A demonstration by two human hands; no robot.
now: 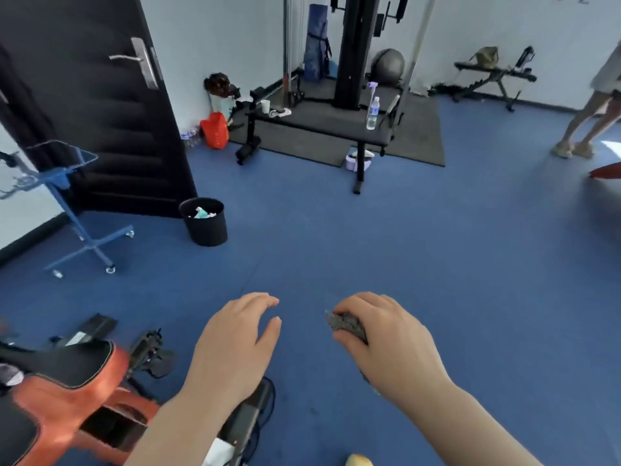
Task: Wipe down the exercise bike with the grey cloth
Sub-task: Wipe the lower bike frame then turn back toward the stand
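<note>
The exercise bike fills the lower left corner: orange body, black saddle, a black pedal to its right. My right hand is held out over the blue floor, right of the bike, with its fingers closed around the bunched grey cloth. My left hand hovers palm down just right of the bike, fingers apart and holding nothing. Neither hand touches the bike. My left forearm hides part of the bike's black base bar.
A black waste bin stands ahead on the left, beside a blue wheeled stand and a dark door. A black bench with a water bottle lies farther ahead. Another person's legs are at the far right.
</note>
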